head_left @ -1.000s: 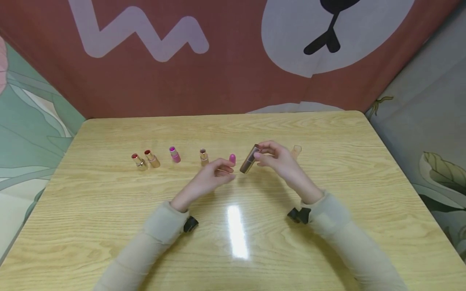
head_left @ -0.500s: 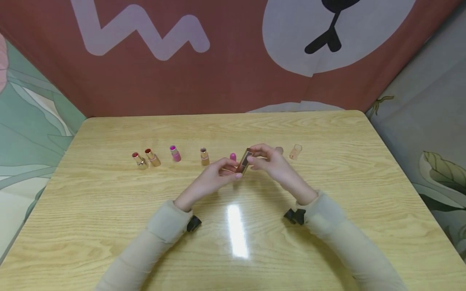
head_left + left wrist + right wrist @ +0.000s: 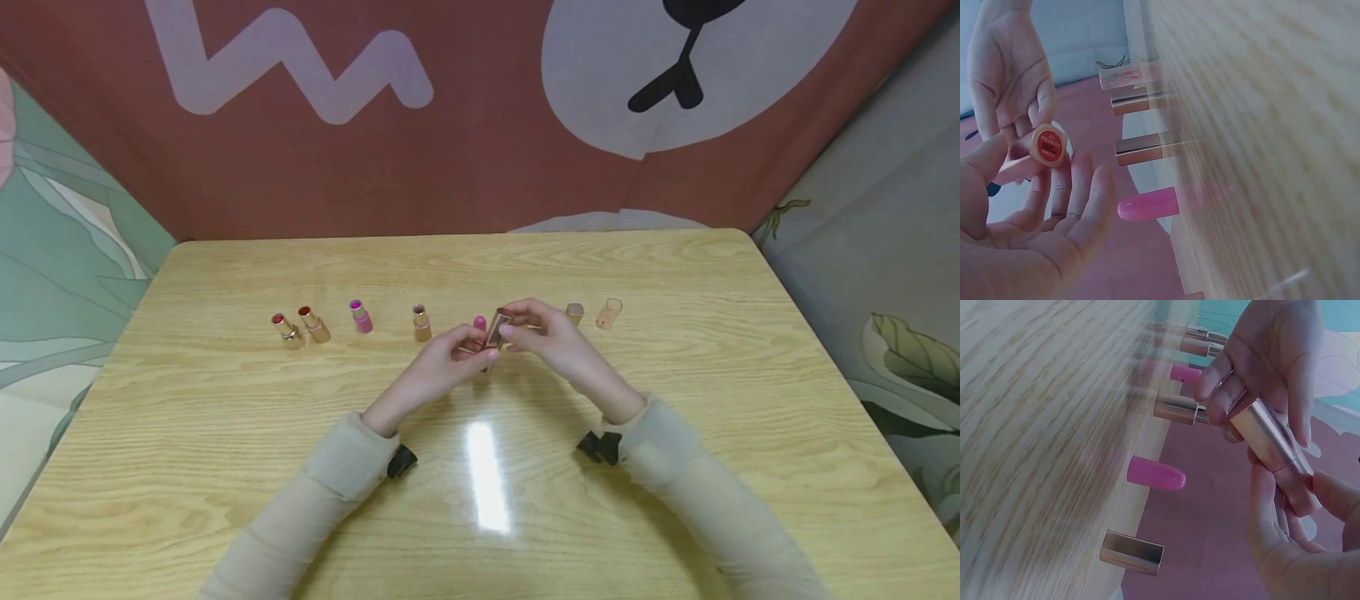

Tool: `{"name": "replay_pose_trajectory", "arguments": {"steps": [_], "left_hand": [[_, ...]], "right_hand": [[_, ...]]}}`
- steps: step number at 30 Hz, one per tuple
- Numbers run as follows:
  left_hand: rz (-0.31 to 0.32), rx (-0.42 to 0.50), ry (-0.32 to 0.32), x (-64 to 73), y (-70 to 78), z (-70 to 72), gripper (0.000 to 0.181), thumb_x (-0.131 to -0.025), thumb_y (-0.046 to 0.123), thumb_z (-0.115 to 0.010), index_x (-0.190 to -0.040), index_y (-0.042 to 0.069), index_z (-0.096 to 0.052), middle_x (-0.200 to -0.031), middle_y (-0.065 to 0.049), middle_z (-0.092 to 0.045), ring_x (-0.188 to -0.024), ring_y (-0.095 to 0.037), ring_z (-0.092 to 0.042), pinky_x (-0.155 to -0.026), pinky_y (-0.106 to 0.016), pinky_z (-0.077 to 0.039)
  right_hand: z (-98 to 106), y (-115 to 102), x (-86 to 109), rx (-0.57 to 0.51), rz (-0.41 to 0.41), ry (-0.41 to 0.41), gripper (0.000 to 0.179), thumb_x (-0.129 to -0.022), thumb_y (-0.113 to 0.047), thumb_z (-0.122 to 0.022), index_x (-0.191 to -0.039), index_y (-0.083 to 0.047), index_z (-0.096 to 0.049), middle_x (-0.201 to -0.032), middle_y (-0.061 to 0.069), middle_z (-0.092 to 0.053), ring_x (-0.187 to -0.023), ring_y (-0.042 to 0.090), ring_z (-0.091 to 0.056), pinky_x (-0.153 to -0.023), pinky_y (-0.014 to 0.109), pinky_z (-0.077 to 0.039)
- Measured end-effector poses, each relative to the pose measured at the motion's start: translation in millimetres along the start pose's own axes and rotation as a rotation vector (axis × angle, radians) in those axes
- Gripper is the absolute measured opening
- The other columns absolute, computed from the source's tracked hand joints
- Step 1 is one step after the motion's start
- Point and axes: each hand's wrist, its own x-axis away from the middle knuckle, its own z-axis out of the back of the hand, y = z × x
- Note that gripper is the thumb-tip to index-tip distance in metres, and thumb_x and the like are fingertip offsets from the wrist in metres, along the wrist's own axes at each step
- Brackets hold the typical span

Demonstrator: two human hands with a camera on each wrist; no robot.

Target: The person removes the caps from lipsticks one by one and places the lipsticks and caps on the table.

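Both hands meet at one capped rose-gold lipstick point(image 3: 496, 328), lifted over the middle of the table. My right hand point(image 3: 558, 340) pinches its upper end between thumb and fingers, as the right wrist view also shows. Around the lower end are the thumb and fingers of my left hand point(image 3: 442, 360). In the left wrist view that end shows a red round label point(image 3: 1052, 145). Just behind the left fingers stands a pink rounded cap point(image 3: 1155, 474), partly covered in the head view. A rose-gold cap point(image 3: 574, 312) stands beyond the right hand.
To the left stand two uncapped red lipsticks point(image 3: 288, 332), a pink lipstick point(image 3: 361, 317) and a gold-cased one point(image 3: 422, 323). A clear cap point(image 3: 609, 313) is at the right of the row. Another rose-gold cap point(image 3: 1138, 150) shows in the left wrist view. A red patterned cloth point(image 3: 480, 167) hangs behind the table.
My right hand has moved left with the lipstick, uncovering the rose-gold cap and the clear cap. My left hand has come to the lipstick's lower end, its fingers now around it.
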Motion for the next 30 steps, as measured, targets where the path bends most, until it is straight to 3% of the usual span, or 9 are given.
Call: {"name": "replay_pose_trajectory", "arguments": {"steps": [9,22,30], "left_hand": [[-0.007,0.03,0.026,0.5,0.0,-0.2,0.032,-0.097,0.025,-0.056,-0.119,0.002,-0.058,-0.117,-0.016,-0.064,-0.101,-0.025,-0.066,-0.088,-0.04,-0.055],[-0.038,0.074,0.052,0.2,0.0,0.1,0.029,-0.096,0.02,-0.058,-0.118,0.001,-0.057,-0.117,-0.017,-0.063,-0.094,-0.022,-0.066,-0.087,-0.04,-0.056],[-0.051,0.082,0.11,-0.5,1.7,0.2,0.03,-0.093,0.018,-0.062,-0.117,0.0,-0.059,-0.12,-0.017,-0.062,-0.102,-0.028,-0.066,-0.085,-0.037,-0.057]], "right_hand": [[-1.4,-1.7,0.4,0.005,-0.01,0.007,0.039,-0.096,-0.013,-0.056,-0.131,0.004,-0.049,-0.124,0.024,-0.057,-0.101,0.025,-0.064,-0.089,0.034,-0.055],[-2.7,-2.3,0.6,0.013,-0.003,-0.002,0.04,-0.098,-0.014,-0.054,-0.132,0.005,-0.049,-0.126,0.024,-0.058,-0.109,0.03,-0.062,-0.095,0.037,-0.053],[-4.1,-1.9,-1.6,-0.019,0.008,-0.005,0.037,-0.099,-0.01,-0.051,-0.131,0.008,-0.046,-0.123,0.026,-0.056,-0.105,0.026,-0.062,-0.095,0.038,-0.053]]}}
